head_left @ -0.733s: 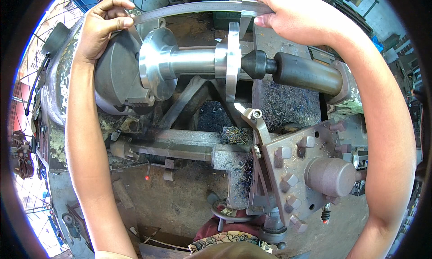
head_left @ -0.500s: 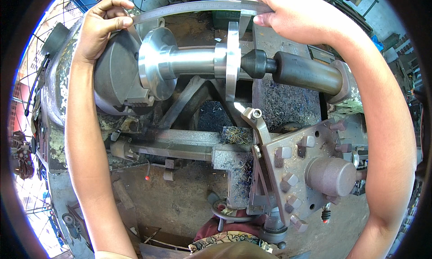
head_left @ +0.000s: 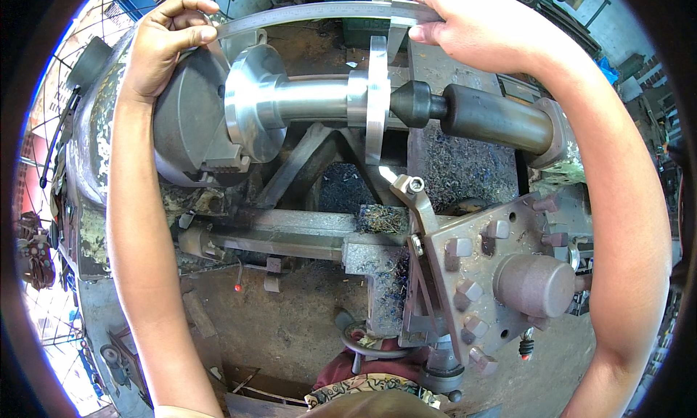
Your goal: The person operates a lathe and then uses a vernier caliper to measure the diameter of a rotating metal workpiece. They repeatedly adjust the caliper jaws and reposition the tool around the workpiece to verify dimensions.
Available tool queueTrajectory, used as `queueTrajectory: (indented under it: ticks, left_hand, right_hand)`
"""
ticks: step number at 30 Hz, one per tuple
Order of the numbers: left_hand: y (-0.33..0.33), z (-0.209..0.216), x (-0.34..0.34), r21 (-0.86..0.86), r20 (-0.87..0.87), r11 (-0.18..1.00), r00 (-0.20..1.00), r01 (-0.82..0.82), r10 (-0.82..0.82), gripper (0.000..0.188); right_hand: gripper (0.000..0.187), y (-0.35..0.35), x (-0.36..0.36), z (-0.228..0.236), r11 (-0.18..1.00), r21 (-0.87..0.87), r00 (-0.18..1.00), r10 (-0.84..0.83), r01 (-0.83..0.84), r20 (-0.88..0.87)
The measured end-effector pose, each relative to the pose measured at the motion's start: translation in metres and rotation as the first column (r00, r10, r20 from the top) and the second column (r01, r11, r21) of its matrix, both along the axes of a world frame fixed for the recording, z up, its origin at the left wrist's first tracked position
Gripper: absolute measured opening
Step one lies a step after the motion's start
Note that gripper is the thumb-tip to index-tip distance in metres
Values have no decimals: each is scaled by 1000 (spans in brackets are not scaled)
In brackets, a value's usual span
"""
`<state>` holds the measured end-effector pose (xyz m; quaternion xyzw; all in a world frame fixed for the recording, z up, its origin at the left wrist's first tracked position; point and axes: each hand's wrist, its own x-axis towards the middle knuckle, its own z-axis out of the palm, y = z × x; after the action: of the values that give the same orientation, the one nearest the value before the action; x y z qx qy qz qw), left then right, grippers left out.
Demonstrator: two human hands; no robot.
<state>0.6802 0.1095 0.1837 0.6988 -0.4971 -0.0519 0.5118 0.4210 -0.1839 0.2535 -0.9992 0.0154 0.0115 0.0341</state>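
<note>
A long steel vernier caliper [head_left: 312, 12] spans the top of the head view, above a shiny turned metal workpiece [head_left: 316, 99]. My left hand [head_left: 161, 44] pinches its left end between thumb and fingers, beside the lathe chuck [head_left: 190, 109]. At the other end my right hand [head_left: 461, 26] grips the beam near the sliding jaw [head_left: 396, 37], which hangs down behind the workpiece's right flange [head_left: 376, 99]. The jaw at the left end is partly hidden by the chuck and workpiece. Whether either jaw touches metal, I cannot tell.
A dark tailstock centre [head_left: 412, 104] supports the workpiece's right end. Below the right flange, a cutting tool [head_left: 398, 180] points up from the square tool post [head_left: 479, 273] with several bolts. Metal chips [head_left: 465, 167] cover the lathe bed. A handwheel [head_left: 363, 338] sits near my body.
Both hands keep the same hold on the caliper. The whole view has shifted very slightly; nothing else visibly moves.
</note>
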Motion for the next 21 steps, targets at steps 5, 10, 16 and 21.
queueTrajectory:
  ticks: [5, 10, 16, 21]
  left_hand:
    - [-1, -1, -7, -170, 3, 984, 999, -44, 45, 32]
    - [-31, 13, -34, -240, -91, 970, 996, -40, 19, 36]
    - [-111, 45, -42, 226, 52, 969, 992, 101, -115, 44]
    - [-159, 69, -46, 370, 36, 900, 965, 230, -261, 48]
  right_hand:
    - [34, -1, -12, 8, 993, -86, 984, 90, -77, 156]
    - [31, -30, 1, 14, 997, -61, 995, 45, -40, 85]
    - [26, -58, 14, -23, 984, -168, 933, 115, -60, 341]
    - [27, -60, 16, -27, 997, -74, 961, 26, -5, 277]
